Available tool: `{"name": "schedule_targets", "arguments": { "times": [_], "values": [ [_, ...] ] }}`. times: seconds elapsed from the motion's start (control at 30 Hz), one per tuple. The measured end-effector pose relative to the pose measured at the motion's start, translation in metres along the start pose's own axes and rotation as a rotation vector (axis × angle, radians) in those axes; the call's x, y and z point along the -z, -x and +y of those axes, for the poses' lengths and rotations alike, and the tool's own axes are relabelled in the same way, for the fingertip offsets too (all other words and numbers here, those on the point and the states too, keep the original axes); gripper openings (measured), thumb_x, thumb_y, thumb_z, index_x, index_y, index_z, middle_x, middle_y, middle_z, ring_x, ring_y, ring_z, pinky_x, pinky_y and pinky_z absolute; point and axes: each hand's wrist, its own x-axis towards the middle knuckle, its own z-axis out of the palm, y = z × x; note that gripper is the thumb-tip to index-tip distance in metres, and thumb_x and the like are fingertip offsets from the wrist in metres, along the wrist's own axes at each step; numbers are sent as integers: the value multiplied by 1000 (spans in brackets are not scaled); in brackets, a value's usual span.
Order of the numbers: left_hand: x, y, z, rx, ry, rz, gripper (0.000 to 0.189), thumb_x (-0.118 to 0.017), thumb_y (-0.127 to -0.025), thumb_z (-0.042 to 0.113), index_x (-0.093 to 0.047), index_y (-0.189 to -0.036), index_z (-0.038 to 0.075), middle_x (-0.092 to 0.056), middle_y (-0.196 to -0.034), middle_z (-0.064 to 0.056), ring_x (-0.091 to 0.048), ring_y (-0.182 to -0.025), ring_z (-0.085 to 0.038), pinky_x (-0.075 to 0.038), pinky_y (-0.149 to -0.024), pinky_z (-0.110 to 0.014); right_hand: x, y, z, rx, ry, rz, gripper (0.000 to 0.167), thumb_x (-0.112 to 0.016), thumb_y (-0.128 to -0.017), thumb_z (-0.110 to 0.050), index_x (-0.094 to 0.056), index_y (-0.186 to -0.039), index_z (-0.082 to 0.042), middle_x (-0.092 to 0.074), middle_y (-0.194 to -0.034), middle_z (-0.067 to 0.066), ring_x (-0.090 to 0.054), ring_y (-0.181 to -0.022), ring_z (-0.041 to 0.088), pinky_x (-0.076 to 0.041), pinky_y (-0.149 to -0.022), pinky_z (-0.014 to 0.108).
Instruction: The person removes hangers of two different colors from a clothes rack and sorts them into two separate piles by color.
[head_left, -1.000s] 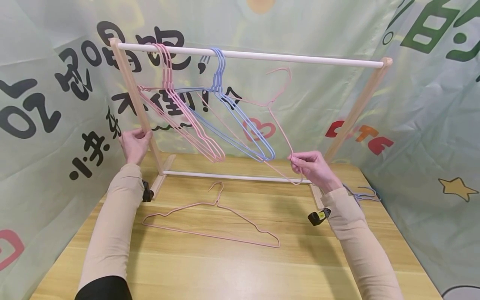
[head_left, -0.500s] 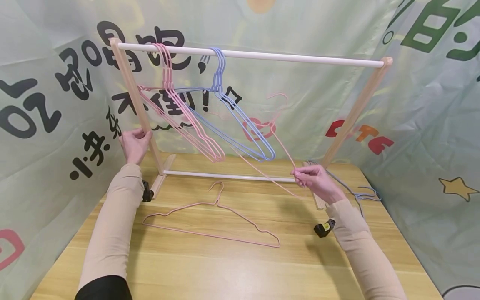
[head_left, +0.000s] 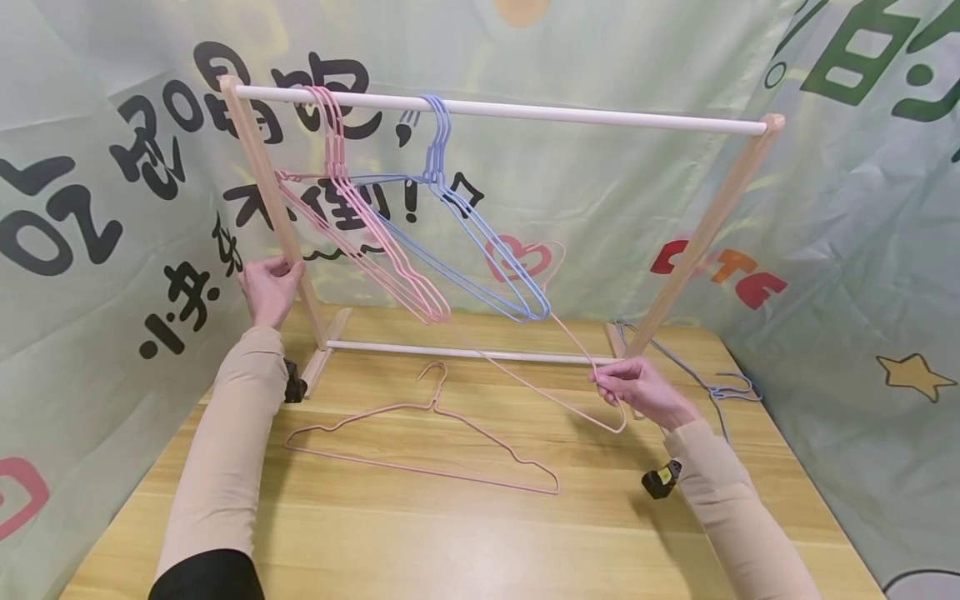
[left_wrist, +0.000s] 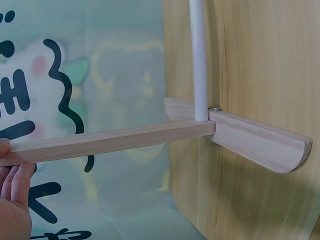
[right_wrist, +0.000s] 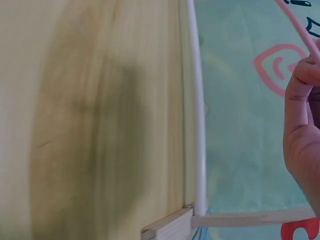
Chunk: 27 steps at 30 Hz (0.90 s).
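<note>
My left hand point(head_left: 270, 290) grips the left wooden post point(head_left: 260, 171) of a clothes rack, thumb and fingers on either side of it; the left wrist view shows the same post point(left_wrist: 110, 142) running down to its foot. With thumb and fingertips my right hand point(head_left: 641, 390) pinches a pink hanger point(head_left: 573, 340) near its right shoulder end. That hanger's hook points up, and part of it passes behind the blue hangers point(head_left: 487, 237) on the rail. Only a short piece of pink wire point(right_wrist: 298, 26) shows beside the hand in the right wrist view.
Several pink hangers point(head_left: 375, 233) hang left of the blue ones on the white rail point(head_left: 600, 115). Another pink hanger point(head_left: 420, 473) lies flat on the wooden table point(head_left: 450, 542). Behind the right post point(head_left: 705, 237) lies a blue-grey hanger point(head_left: 731, 389). Printed cloth point(head_left: 840, 292) surrounds the table.
My right hand has moved down and slightly right, bringing the pink hanger lower, away from the rail. My left hand has stayed on the post.
</note>
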Motion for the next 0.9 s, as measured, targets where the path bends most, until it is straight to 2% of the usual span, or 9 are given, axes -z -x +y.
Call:
{"name": "schedule_targets", "arguments": {
  "times": [0.3,0.4,0.53,0.6,0.63,0.67,0.83,0.9],
  "values": [
    [-1,1,-1,-4,9,19,30,-73,-88,20,-75,-112,2,-78,-101,-11,-50,-124,-30,-31,-113,-41,4,9,17,-18,3,-87,35,-46,-101,6,-77,-106,-11,-72,-83,-7,-62,-72,0,-49,-62,14],
    [-1,1,-1,-6,18,20,29,-73,-88,19,-76,-111,2,-80,-91,0,-51,-123,-29,-31,-113,-42,4,12,22,-37,2,-115,33,-46,-101,7,-76,-108,-7,-72,-84,-6,-62,-72,0,-50,-63,13],
    [0,1,0,6,15,6,30,-73,-88,20,-76,-112,3,-79,-97,-4,-49,-125,-30,-29,-114,-41,2,13,28,-81,-11,-163,34,-46,-101,7,-76,-110,-8,-74,-88,-8,-63,-74,0,-51,-64,12],
    [1,1,1,10,9,0,30,-73,-88,21,-76,-113,3,-76,-105,-13,-48,-126,-30,-28,-115,-41,1,13,30,-91,-18,-188,35,-47,-100,7,-76,-111,-9,-75,-89,-8,-63,-74,-1,-52,-65,12],
    [1,1,1,11,5,-3,30,-73,-89,22,-76,-113,4,-74,-108,-17,-47,-127,-30,-27,-115,-41,1,13,32,-93,-20,-198,34,-47,-100,8,-75,-111,-7,-75,-89,-7,-63,-74,-1,-52,-65,12],
    [1,0,1,10,5,-2,30,-73,-89,22,-76,-113,4,-74,-107,-17,-48,-127,-30,-28,-115,-41,0,13,33,-94,-21,-205,32,-47,-99,8,-75,-112,-3,-75,-89,-7,-63,-74,0,-52,-65,12],
    [1,0,1,8,6,0,31,-73,-89,24,-76,-113,4,-78,-92,4,-50,-126,-29,-30,-115,-40,-4,10,38,-121,-15,-222,24,-52,-98,6,-63,-114,20,-75,-86,-4,-65,-74,1,-54,-64,14],
    [1,1,1,9,3,0,31,-73,-89,25,-76,-113,5,-78,-90,5,-50,-126,-29,-30,-115,-40,-6,9,40,-128,-16,-246,26,-52,-99,5,-59,-115,25,-75,-87,-3,-66,-74,2,-54,-65,14]
  ]
}}
